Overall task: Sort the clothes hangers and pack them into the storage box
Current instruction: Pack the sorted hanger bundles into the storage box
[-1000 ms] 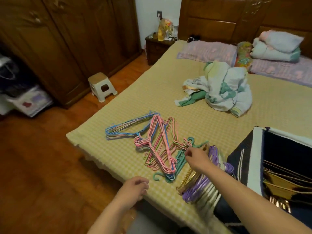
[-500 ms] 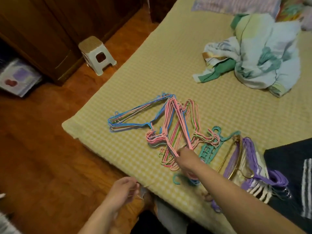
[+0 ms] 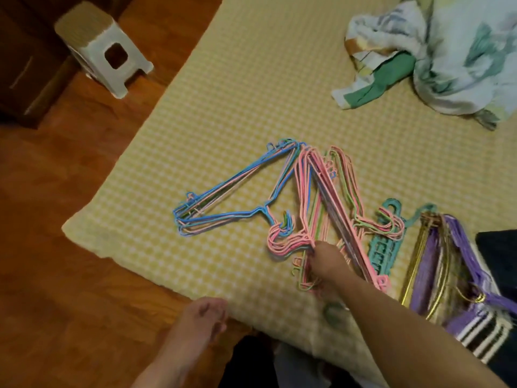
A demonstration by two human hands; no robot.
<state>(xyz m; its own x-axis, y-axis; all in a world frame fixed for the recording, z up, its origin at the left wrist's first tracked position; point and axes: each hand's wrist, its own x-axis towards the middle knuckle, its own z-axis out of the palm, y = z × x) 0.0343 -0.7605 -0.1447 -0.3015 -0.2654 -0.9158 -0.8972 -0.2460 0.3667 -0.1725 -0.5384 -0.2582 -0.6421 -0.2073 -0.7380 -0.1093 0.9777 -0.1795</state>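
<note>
Head view, right hand [image 3: 326, 263] on pink hangers [image 3: 291, 243], one stool [image 3: 105, 50]

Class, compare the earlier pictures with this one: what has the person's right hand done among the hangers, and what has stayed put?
The right hand moved left from the purple-and-gold hangers to the pink hangers and now grips them near their hooks. The left hand stays by the bed edge, holding nothing. The blue hangers and teal hangers lie unmoved.
</note>
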